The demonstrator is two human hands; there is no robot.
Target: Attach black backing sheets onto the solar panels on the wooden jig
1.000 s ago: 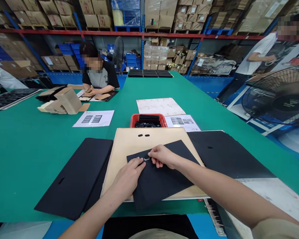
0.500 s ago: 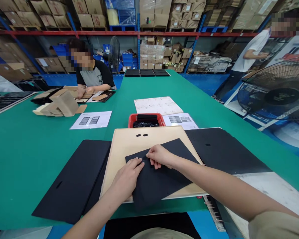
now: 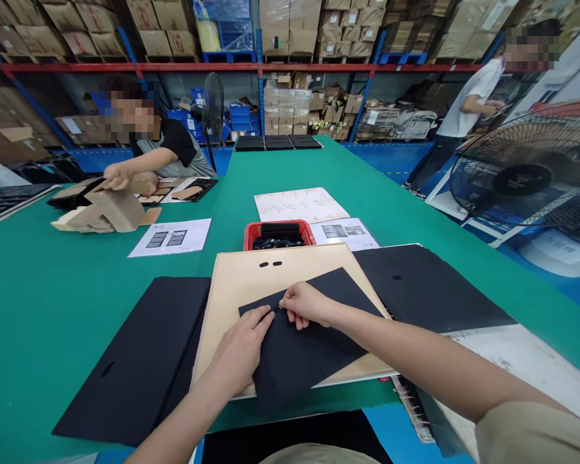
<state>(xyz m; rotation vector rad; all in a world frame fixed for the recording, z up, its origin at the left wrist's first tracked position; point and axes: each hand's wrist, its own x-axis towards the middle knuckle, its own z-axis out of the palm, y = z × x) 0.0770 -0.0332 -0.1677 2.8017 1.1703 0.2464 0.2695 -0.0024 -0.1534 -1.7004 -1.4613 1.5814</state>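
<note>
A black sheet [image 3: 319, 351] lies at a slant on a light wooden board [image 3: 234, 277] in front of me. My left hand [image 3: 241, 345] rests on the sheet's left part, its fingers stretched out flat. Close beside those fingertips, my right hand [image 3: 305, 304] is closed in a pinch at the sheet's surface. A tiny pale bit shows at its fingertips, too small to name. Two small black oval pieces [image 3: 270, 264] lie on the board beyond the sheet.
Black sheets are stacked at left [image 3: 140, 348] and right [image 3: 430, 283]. Behind the board stand a red basket [image 3: 247, 238] of black parts and printed papers [image 3: 171, 237]. A co-worker [image 3: 174, 148] sits at far left; a large fan [image 3: 522, 180] stands at right.
My right fingers have shifted very slightly and a pale bit now shows at their tips. The seated co-worker has stretched an arm over the brown cardboard piece. The view has turned a little.
</note>
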